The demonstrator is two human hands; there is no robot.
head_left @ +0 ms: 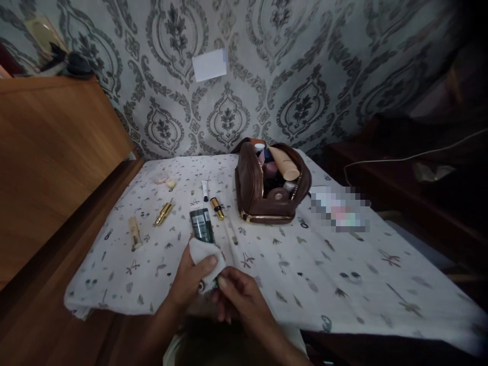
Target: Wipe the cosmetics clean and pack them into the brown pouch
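A dark green squeeze tube [201, 223] with a pale end tilts up from my left hand [188, 274]. My left fingers are closed around it, and the thumb presses a white cloth [206, 256] against its lower part. My right hand [240, 292] is closed, thumb and fingers pinched at the tube's lower end by the cloth's edge; what lies between them is hidden. Just beyond the tube are a small white tube [205, 190] with a dark cap, a gold-and-black lipstick [217, 208] and a slim clear tube [232, 231].
A brown cosmetic bag [251, 188] stands unzipped, with a beige tube [284, 163] and other containers inside. Leftward lie a gold tube [163, 214], a beige bottle [134, 232] and small pale items [170, 183]. A blurred-out object [339, 209] lies right on the patterned cloth-covered table [305, 300].
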